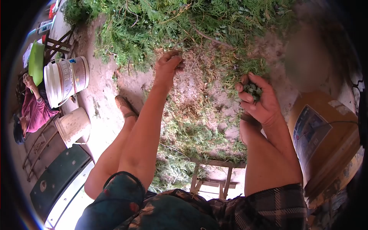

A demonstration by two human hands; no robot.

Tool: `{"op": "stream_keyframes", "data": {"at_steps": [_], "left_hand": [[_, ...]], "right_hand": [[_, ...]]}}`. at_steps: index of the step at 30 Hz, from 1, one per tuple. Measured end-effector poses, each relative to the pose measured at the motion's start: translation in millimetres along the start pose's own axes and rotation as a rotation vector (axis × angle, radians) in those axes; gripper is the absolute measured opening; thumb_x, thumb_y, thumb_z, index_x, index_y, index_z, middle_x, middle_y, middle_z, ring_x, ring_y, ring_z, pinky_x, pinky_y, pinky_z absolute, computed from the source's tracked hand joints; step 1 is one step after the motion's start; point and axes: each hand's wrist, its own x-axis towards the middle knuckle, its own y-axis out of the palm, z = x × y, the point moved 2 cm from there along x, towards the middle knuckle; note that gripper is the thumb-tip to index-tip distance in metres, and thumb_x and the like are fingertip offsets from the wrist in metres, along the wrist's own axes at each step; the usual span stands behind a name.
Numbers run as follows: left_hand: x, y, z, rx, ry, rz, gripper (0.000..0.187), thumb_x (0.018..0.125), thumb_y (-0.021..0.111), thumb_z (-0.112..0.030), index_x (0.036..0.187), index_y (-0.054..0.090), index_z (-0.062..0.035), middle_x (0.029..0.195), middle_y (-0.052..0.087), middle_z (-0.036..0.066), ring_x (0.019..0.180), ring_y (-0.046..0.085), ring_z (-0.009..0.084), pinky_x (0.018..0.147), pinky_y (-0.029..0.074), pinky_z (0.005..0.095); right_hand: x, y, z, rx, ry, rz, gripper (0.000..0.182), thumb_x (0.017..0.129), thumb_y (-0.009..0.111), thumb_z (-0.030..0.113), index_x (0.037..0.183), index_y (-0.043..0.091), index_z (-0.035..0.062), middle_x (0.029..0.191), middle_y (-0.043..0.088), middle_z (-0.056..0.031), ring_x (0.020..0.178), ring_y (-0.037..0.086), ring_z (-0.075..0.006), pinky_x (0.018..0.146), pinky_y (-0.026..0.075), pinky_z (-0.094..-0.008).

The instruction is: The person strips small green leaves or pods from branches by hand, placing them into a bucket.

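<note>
My right hand (266, 101) is cupped with its fingers curled around a handful of small green cones (252, 90). Over the near edge of the branch heap, my left hand (167, 68) has its fingers pinched together. Whatever sits between those fingertips is too small to make out. Just beyond both hands lies a large heap of leafy green conifer branches (153, 28), with small cones visible among the foliage. Loose sprigs and brown needle litter (188, 96) cover the ground between my arms.
A brown bucket (326, 126) stands close on my right. To the left are a white paint bucket (69, 78), a smaller pale bucket (74, 126) and a seated person in a pink top (40, 109). A wooden stool frame (214, 165) is below me.
</note>
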Motion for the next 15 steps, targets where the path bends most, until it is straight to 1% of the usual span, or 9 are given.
{"op": "stream_keyframes", "data": {"at_steps": [1,2,3,5,9,10,13,14,15], "left_hand": [[-6.1,3.0,-2.1,-0.273,-0.059,0.137,0.031,0.082,0.057,-0.016,0.108,0.051,-0.0008,0.089,0.058,0.009,0.076,0.058,0.0158,0.06,0.048,0.0261],[-12.2,6.0,-5.9,-0.363,-0.062,0.253,0.025,0.083,0.052,-0.016,0.105,0.048,-0.0041,0.093,0.057,0.011,0.077,0.057,0.0175,0.061,0.047,0.0272],[-21.3,10.0,-13.2,-0.368,-0.048,0.252,0.025,0.083,0.052,-0.016,0.105,0.048,-0.0041,0.093,0.057,0.011,0.077,0.057,0.0175,0.061,0.047,0.0272],[-42.4,24.9,-31.9,-0.588,-0.075,0.366,0.027,0.083,0.05,-0.02,0.105,0.049,-0.0042,0.097,0.057,0.012,0.082,0.057,0.0189,0.064,0.047,0.0285],[-74.1,35.5,-64.2,-0.724,-0.057,0.483,0.029,0.081,0.05,-0.02,0.105,0.049,-0.0046,0.099,0.057,0.011,0.084,0.057,0.0202,0.066,0.047,0.0309],[-82.0,38.2,-73.2,-0.77,-0.05,0.513,0.027,0.084,0.053,-0.022,0.105,0.051,-0.0046,0.098,0.057,0.011,0.083,0.057,0.0199,0.065,0.047,0.0298],[-98.4,44.2,-84.6,-0.751,0.001,0.49,0.025,0.088,0.054,-0.024,0.104,0.052,-0.0053,0.098,0.057,0.01,0.082,0.057,0.0188,0.063,0.047,0.0268],[-104.8,47.3,-91.0,-0.753,-0.006,0.489,0.026,0.09,0.053,-0.026,0.106,0.054,-0.0062,0.097,0.057,0.009,0.082,0.057,0.0179,0.062,0.046,0.0249],[-109.6,47.9,-92.8,-0.744,-0.015,0.452,0.027,0.09,0.053,-0.026,0.109,0.053,-0.0063,0.097,0.058,0.009,0.081,0.058,0.0176,0.063,0.048,0.0269]], "right_hand": [[-2.1,3.4,0.7,-0.007,-0.002,0.004,0.023,0.092,0.046,0.023,0.088,0.054,0.0014,0.086,0.05,-0.0141,0.056,0.048,-0.0137,0.038,0.04,-0.0227],[-5.5,8.0,0.9,-0.029,-0.003,0.02,0.024,0.093,0.045,0.023,0.088,0.052,0.0008,0.085,0.049,-0.0147,0.053,0.047,-0.0133,0.035,0.039,-0.0224],[-10.0,13.7,1.2,-0.053,-0.004,0.037,0.025,0.094,0.043,0.023,0.088,0.05,0.0002,0.083,0.049,-0.0154,0.05,0.047,-0.0129,0.032,0.038,-0.0221],[-24.0,32.6,6.1,-0.093,-0.044,0.078,0.025,0.093,0.045,0.024,0.087,0.05,0.0005,0.081,0.05,-0.015,0.049,0.046,-0.0118,0.032,0.037,-0.0213],[-79.4,92.0,9.0,-0.125,-0.203,0.128,0.024,0.093,0.043,0.023,0.087,0.047,-0.0004,0.078,0.049,-0.0168,0.047,0.044,-0.0114,0.032,0.037,-0.0208],[-98.8,107.0,7.1,-0.157,-0.275,0.161,0.024,0.094,0.042,0.023,0.087,0.046,-0.0004,0.078,0.048,-0.0179,0.046,0.044,-0.0121,0.032,0.037,-0.021],[-159.6,142.5,4.1,-0.223,-0.452,0.371,0.027,0.095,0.039,0.025,0.086,0.043,0.0,0.076,0.046,-0.0199,0.044,0.043,-0.0136,0.033,0.039,-0.0222],[-175.4,150.4,4.6,-0.247,-0.467,0.365,0.027,0.095,0.039,0.025,0.086,0.043,0.0,0.076,0.046,-0.0199,0.044,0.043,-0.0136,0.033,0.039,-0.0222],[-198.2,158.1,7.6,-0.296,-0.609,0.388,0.026,0.095,0.04,0.025,0.083,0.04,0.0029,0.077,0.045,-0.0179,0.044,0.041,-0.0128,0.033,0.037,-0.0226]]}}
